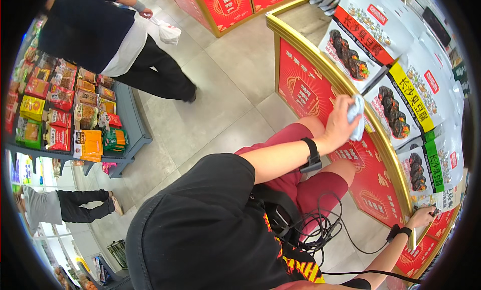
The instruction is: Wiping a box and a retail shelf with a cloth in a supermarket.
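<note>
My left hand, with a black band at the wrist, holds a crumpled light-blue cloth against the gold-trimmed rim of a red display counter. Beside it, upright white food pouches with red, yellow and green bands stand in the counter. Farther along, at the lower right, my right hand is at the counter's corner near the last pouches, its fingers closed on a small dark object that is too small to identify. This wrist also wears a black band.
A coiled black cable hangs at my waist, one strand running towards my right arm. A person in black trousers carries a white bag beside a grey shelf of packaged snacks. Another person stands at the lower left. More red counters are at the top.
</note>
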`<state>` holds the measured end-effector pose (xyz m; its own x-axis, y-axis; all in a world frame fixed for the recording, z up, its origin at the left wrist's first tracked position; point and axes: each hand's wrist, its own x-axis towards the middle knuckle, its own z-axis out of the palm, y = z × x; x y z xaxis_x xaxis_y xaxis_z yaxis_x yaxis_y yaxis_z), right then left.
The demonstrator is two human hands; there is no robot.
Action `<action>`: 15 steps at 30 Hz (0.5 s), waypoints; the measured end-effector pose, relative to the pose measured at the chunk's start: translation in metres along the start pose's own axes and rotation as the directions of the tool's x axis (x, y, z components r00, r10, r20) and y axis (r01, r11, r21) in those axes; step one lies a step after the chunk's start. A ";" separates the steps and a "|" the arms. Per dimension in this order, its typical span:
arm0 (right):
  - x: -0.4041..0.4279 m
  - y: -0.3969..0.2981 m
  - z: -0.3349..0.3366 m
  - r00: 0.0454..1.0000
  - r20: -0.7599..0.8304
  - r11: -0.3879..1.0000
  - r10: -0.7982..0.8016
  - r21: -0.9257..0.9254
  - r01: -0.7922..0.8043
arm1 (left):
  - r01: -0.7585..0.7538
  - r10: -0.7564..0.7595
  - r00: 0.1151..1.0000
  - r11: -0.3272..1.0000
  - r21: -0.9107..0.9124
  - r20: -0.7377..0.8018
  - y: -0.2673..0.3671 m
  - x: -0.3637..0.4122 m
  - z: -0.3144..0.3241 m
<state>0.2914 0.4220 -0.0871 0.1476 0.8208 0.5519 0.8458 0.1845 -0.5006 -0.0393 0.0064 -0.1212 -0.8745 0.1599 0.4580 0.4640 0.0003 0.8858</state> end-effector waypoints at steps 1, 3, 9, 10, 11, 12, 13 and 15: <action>-0.003 -0.004 0.002 1.000 0.005 1.000 -0.002 0.017 0.002 | 0.000 0.001 0.999 1.000 -0.012 0.040 0.003 -0.002 -0.001; -0.011 -0.011 0.001 0.999 0.034 0.999 0.008 0.043 -0.010 | 0.030 -0.027 0.992 0.999 -0.026 0.122 0.000 0.004 -0.008; 0.012 0.022 0.011 0.999 0.041 1.000 -0.012 0.029 0.011 | 0.075 -0.076 0.968 0.997 -0.010 -0.240 -0.022 0.035 -0.028; 0.021 0.037 0.016 0.998 0.058 0.999 -0.023 0.032 0.021 | 0.070 -0.055 0.956 0.997 0.039 -0.289 -0.030 0.041 -0.030; 0.025 0.044 0.025 0.998 0.064 0.999 -0.017 0.047 0.014 | 0.057 -0.040 0.955 0.997 0.049 -0.293 -0.035 0.044 -0.030; 0.026 0.047 0.029 0.997 0.029 0.996 -0.068 0.062 0.066 | 0.091 -0.093 0.951 0.996 -0.023 -0.295 -0.035 0.048 -0.029; 0.027 0.049 0.033 0.993 -0.008 0.991 -0.116 0.072 0.117 | 0.125 -0.148 0.945 0.987 -0.098 -0.290 -0.035 0.049 -0.028; 0.023 0.050 0.038 0.996 0.001 0.992 -0.090 0.093 0.089 | 0.199 -0.213 0.941 0.977 -0.081 -0.263 -0.031 0.040 -0.020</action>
<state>0.3178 0.4709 -0.1245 0.0704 0.8016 0.5936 0.8040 0.3067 -0.5095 -0.0915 -0.0072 -0.1285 -0.9589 -0.1097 0.2617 0.2680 -0.0478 0.9622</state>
